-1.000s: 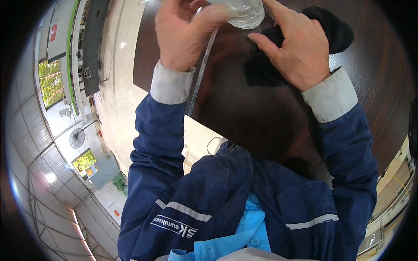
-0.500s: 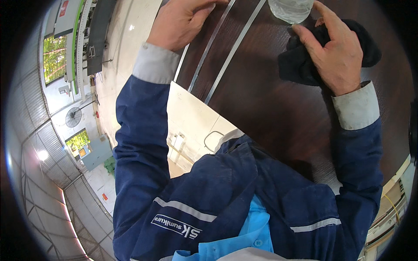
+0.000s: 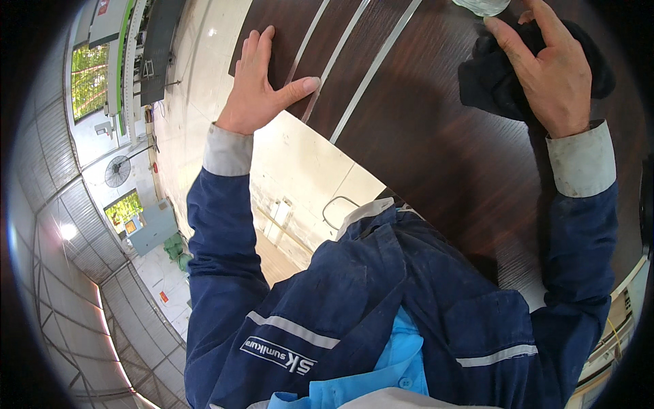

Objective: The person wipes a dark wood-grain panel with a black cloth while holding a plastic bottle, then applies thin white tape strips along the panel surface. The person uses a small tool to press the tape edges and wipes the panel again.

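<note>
Dark wood-grain panels point(image 3: 436, 129) lie in front of me, with several narrow pale strips point(image 3: 377, 66) running across them toward the upper edge. Over the panels' left end is my left hand point(image 3: 262, 88), open, its thumb stretched toward a strip and nothing in it. Whether its palm touches the panel I cannot tell. My right hand point(image 3: 555, 78) grips a bunched black cloth point(image 3: 492, 85) on the panel; its thumb and index finger stay apart above the cloth. Close to that thumb is a clear container point(image 3: 482, 7), cut off by the upper edge.
Below the panels' slanting near edge shows a pale floor point(image 3: 306, 160), with a curved metal bar point(image 3: 334, 204) near my jacket. Farther left are a standing fan point(image 3: 117, 170), a grey cabinet point(image 3: 151, 228) and a long machine with a green edge point(image 3: 126, 75).
My left hand has come back from farther up the strips, and its fingers have spread. The right hand stays with the cloth beside the container; all three sit farther right and higher in view.
</note>
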Motion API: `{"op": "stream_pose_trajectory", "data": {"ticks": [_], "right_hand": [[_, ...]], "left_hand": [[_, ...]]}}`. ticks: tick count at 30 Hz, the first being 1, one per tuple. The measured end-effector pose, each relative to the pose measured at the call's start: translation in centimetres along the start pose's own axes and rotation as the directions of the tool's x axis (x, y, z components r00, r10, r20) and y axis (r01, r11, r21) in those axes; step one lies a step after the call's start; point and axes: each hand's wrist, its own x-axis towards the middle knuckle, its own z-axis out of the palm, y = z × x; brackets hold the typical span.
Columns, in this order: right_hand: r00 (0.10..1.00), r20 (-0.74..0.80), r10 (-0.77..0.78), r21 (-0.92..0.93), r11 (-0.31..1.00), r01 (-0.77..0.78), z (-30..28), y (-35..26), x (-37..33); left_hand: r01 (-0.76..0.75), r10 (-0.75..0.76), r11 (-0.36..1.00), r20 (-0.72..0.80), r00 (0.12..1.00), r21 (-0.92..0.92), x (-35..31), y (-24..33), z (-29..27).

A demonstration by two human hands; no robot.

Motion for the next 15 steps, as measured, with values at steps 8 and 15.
{"op": "stream_pose_trajectory", "data": {"ticks": [8, 15], "right_hand": [[0.999, -0.019, -0.043, -0.065, 0.997, 0.042, 0.2, -0.4, -0.9], [0.999, 0.004, -0.050, -0.023, 0.998, 0.050, 0.3, 0.4, -1.5]], "left_hand": [[0.030, -0.035, 0.997, 0.078, 0.996, 0.074, 0.3, 0.2, -0.2], [0.035, -0.041, 0.998, 0.102, 0.994, 0.060, 0.0, 0.3, -0.1]]}}
